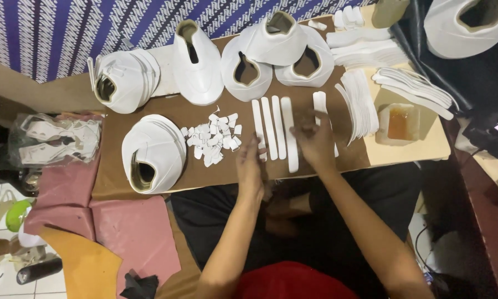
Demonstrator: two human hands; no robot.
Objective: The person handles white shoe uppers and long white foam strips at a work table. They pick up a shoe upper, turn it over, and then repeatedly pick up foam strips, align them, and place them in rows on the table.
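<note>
Three long white strips (pixel 276 130) lie side by side on a brown work board (pixel 149 113), with a fourth white strip (pixel 320 105) a little to the right. My left hand (pixel 250 166) rests at the near end of the leftmost strip, fingers touching it. My right hand (pixel 315 141) lies over the lower part of the fourth strip, fingers bent; whether it grips the strip is unclear. A heap of small white cut pieces (pixel 213 138) sits just left of the strips.
Stacks of white shoe uppers (pixel 155 152) (pixel 124 80) (pixel 196 61) (pixel 276 52) ring the board. Curved white strips (pixel 359 102) and a tray of amber glue (pixel 399 123) lie to the right. Pink sheets (pixel 132 232) and a bag of white parts (pixel 58 138) are at left.
</note>
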